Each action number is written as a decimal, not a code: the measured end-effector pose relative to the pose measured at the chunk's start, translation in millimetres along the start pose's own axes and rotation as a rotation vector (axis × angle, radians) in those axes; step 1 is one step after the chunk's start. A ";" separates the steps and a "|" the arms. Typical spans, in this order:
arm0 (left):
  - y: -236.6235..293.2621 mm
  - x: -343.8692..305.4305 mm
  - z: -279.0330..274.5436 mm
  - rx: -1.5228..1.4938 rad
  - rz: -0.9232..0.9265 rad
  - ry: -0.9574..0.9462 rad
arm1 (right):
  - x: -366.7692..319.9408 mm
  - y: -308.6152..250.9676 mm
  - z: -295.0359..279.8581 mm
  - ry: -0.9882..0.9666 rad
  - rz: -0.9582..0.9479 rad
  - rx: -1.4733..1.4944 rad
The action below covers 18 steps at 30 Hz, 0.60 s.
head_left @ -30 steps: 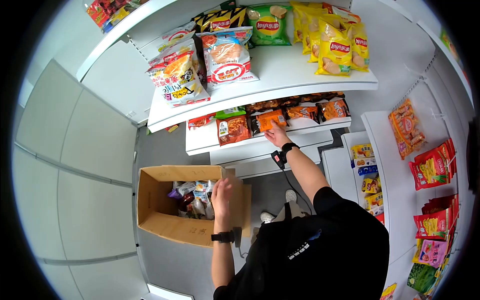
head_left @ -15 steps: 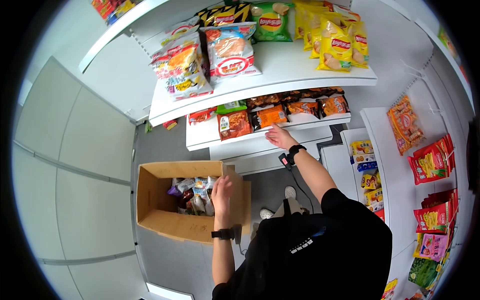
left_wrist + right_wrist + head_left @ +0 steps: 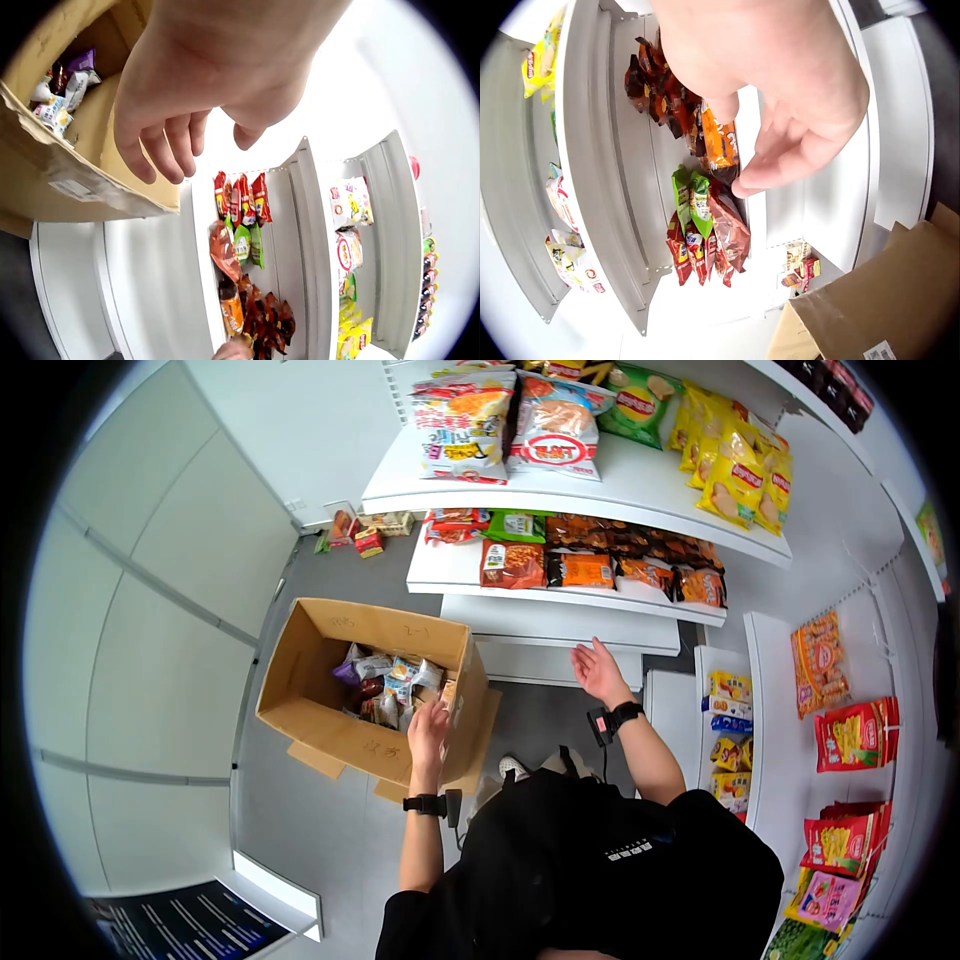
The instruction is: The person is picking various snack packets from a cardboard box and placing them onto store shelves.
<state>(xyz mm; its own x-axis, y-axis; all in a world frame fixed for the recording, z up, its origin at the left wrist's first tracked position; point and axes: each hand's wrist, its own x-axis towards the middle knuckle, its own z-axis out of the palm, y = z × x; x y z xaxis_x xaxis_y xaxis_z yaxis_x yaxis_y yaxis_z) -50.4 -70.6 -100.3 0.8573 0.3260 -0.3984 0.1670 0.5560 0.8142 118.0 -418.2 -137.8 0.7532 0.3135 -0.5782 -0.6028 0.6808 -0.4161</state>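
My left hand (image 3: 428, 732) hangs at the right side of a cardboard box (image 3: 350, 742), its fingers loosely bent and holding nothing. Inside the box lie several packaged snacks (image 3: 398, 688), among them purple and white bags. With fingers spread, my right hand (image 3: 600, 672) is in front of the lower shelves, also holding nothing. In the head view it is apart from the orange snack bag (image 3: 582, 571) on the shelf above. The right wrist view has that hand (image 3: 787, 105) overlapping an orange bag (image 3: 720, 141), beside a dark red bag (image 3: 729, 225).
Chip bags (image 3: 555, 435) stand on the upper white shelf (image 3: 640, 470). Below, a shelf (image 3: 460, 570) bears a row of red, green and orange bags. At right are a rack with red packets (image 3: 858, 735) and small boxes (image 3: 730, 690). Packages (image 3: 368, 542) lie near the back wall.
My right hand has left the orange bag on the shelf and drawn back toward the body. My left hand has moved slightly at the box edge. The head view has shifted.
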 end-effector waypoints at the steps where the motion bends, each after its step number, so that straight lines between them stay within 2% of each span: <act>1: -0.6 -6.6 -10.0 0.011 -0.003 0.045 | -8.1 0.5 2.4 -0.001 -0.001 0.002; 5: -14.0 -33.9 -43.6 -0.005 0.004 0.188 | -31.9 -2.7 1.1 -0.021 0.001 0.014; 9: -22.5 -70.3 -47.2 -0.119 0.001 0.309 | -61.3 -5.9 -11.3 -0.034 0.022 0.024; 18: -43.1 -131.4 -63.2 -0.023 -0.039 0.288 | -132.1 31.4 -46.1 0.053 0.098 0.096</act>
<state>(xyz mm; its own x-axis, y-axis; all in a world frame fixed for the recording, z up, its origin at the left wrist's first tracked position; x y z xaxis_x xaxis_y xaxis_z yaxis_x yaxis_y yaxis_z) -201.0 -89.1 -109.7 0.6760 0.5059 -0.5358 0.1832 0.5889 0.7872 -12.6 -468.8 -106.8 0.6754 0.3481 -0.6502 -0.6432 0.7093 -0.2884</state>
